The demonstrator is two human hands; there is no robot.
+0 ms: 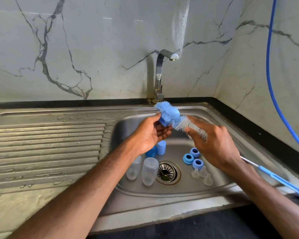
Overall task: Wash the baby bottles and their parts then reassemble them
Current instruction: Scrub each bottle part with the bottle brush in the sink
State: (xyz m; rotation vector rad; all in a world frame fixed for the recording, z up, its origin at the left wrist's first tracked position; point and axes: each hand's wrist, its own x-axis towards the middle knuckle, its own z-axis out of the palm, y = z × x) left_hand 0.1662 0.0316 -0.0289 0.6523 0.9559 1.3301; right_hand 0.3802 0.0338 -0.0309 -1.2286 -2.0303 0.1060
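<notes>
Over the sink basin my right hand grips a blue and white bottle brush by its bristled shaft. My left hand holds a small blue cap against the brush head. In the basin stand two clear bottles upside down, two blue caps, three blue collar rings and three clear teats. The brush's blue handle sticks out to the lower right.
A steel tap rises behind the basin, with no water running. The wet ribbed drainboard lies to the left. A drain strainer sits mid-basin. A blue hose hangs down the right wall.
</notes>
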